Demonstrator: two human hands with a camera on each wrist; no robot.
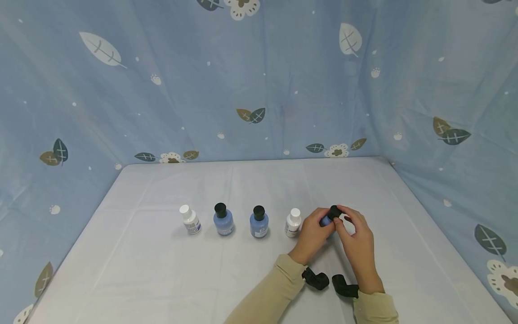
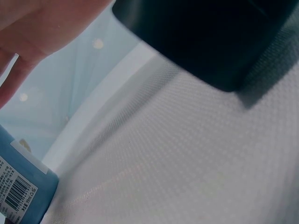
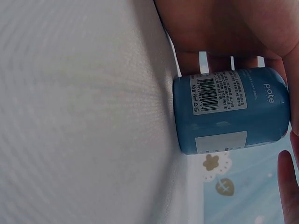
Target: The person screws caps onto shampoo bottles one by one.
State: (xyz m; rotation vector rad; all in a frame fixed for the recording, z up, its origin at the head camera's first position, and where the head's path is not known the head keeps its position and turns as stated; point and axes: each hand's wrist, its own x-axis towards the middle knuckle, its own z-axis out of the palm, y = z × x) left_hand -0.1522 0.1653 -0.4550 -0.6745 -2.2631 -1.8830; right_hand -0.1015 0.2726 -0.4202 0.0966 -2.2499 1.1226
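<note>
A blue bottle (image 3: 224,133) with a printed barcode label and a black cap (image 1: 334,212) is between my two hands, at the right end of a row of bottles. My left hand (image 1: 312,234) holds its body from the left, fingers passing behind it. From the other side, my right hand (image 1: 357,238) pinches the cap with thumb and fingers. In the right wrist view the bottle's base is at the white tabletop; whether it touches is hard to tell. A white bottle (image 1: 293,223) stands just left of my left hand.
Farther left stand two more blue bottles with black caps, one (image 1: 259,222) nearer and one (image 1: 224,219) beyond, then a white bottle (image 1: 190,219). Black wrist devices (image 1: 316,279) sit at both wrists. A patterned blue curtain (image 1: 226,81) borders the white table (image 1: 162,279).
</note>
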